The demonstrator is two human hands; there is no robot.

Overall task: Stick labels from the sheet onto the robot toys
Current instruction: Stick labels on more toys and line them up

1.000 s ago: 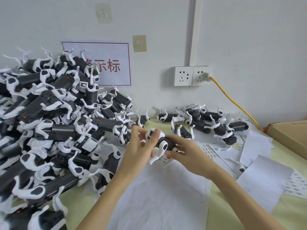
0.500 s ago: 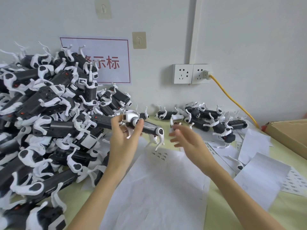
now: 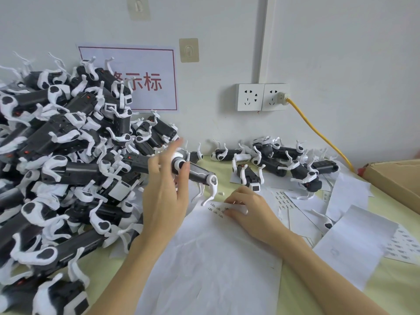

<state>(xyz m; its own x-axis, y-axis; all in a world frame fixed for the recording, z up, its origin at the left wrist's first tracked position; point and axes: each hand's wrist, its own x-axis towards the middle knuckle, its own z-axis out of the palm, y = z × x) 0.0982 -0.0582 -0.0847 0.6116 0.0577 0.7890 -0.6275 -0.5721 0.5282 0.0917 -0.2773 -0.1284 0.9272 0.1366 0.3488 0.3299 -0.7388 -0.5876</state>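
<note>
The left hand (image 3: pixel 166 192) is covering the middle of the robot toy (image 3: pixel 200 173), and its raised fingers (image 3: pixel 175 146) are blurring. The label sheet's (image 3: pixel 218 209) print is too small to read. The picture's left edge is cutting the toy pile (image 3: pixel 56 167).

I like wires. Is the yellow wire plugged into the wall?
Plugged in: the yellow wire ends in a plug seated in the right-hand wall socket.
</note>
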